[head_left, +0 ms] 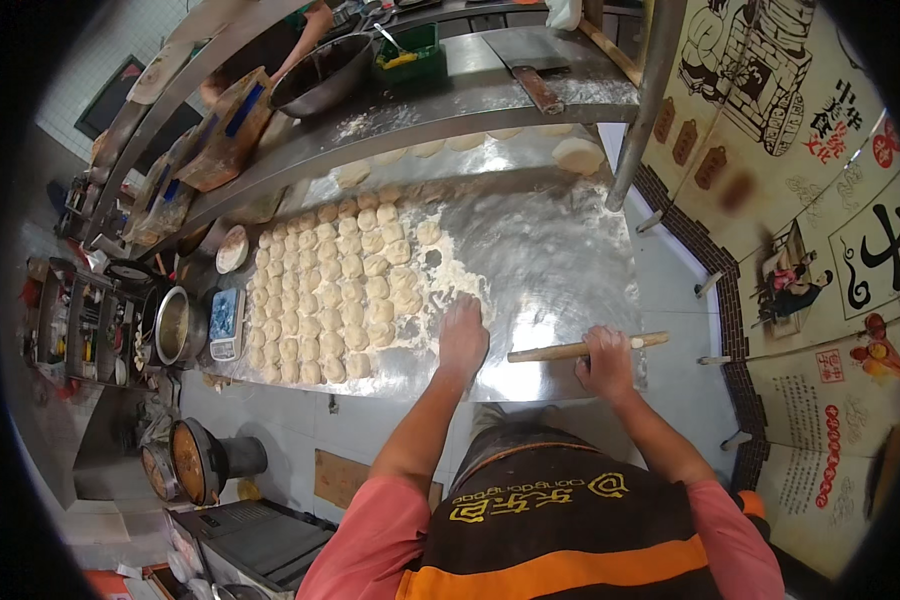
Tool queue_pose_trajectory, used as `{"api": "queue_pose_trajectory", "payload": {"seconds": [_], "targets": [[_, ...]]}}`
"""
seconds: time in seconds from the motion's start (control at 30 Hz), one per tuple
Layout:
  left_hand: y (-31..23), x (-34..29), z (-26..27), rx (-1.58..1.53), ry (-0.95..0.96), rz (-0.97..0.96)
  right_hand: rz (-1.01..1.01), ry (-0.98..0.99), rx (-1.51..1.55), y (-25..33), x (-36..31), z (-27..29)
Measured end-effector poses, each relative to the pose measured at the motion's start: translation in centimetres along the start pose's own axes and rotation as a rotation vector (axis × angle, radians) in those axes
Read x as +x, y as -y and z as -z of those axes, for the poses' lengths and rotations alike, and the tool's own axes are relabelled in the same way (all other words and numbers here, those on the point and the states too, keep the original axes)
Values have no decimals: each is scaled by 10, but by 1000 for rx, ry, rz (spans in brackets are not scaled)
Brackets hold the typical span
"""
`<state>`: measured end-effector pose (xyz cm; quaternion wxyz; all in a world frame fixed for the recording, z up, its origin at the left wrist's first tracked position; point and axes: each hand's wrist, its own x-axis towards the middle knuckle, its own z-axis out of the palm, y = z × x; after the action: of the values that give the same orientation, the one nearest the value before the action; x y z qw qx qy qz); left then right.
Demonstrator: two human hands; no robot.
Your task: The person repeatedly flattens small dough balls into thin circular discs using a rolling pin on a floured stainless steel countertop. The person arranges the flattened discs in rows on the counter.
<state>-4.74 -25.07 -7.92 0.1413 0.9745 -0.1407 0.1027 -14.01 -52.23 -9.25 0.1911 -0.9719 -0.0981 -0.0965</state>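
My left hand point(463, 338) is palm down on a flour-dusted steel table point(560, 240), at the right edge of the scattered flour point(448, 275). Its fingers look drawn together, and whatever may be under them is hidden. Close by on the left are rows of many pale dough pieces point(325, 290), with a single dough piece point(428, 233) set apart at the far right. A wooden rolling pin point(550, 352) lies crosswise near the table's front edge, with my right hand point(606, 362) closed round it toward its right end.
A blue-topped scale point(226, 315) and metal pot point(175, 325) stand left. Overhead, a steel shelf point(450, 95) carries a cleaver point(538, 90), green basket point(410, 58) and metal bowl point(322, 75). Flat dough rounds point(577, 155) lie beneath it. Another person's arm point(305, 35) shows behind.
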Motion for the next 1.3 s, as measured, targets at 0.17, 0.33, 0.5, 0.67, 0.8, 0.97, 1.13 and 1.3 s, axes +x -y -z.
{"api": "queue_pose_trajectory", "payload": {"seconds": [0.17, 0.33, 0.5, 0.67, 0.8, 0.97, 1.13, 1.3], "targets": [[5, -3, 5, -47, 177, 81, 22, 9, -10, 5, -16, 0], [5, 7, -6, -31, 155, 99, 55, 33, -31, 16, -5, 0], [15, 22, 8, -230, 161, 135, 164, 52, 3, 31, 12, -15], [39, 25, 39, -355, 373, 310, 222, 7, -46, 54, 20, -21], [27, 20, 32, -546, 356, 375, 246, 72, -56, 60, 27, -24], [9, 9, 4, -694, 342, 287, 102, 62, -56, 71, 80, -30], [7, 20, 10, -532, 539, 150, 78, -15, -71, 64, 110, -50], [9, 18, 13, -791, 520, 345, 126, 108, -108, 82, 40, -19]]}}
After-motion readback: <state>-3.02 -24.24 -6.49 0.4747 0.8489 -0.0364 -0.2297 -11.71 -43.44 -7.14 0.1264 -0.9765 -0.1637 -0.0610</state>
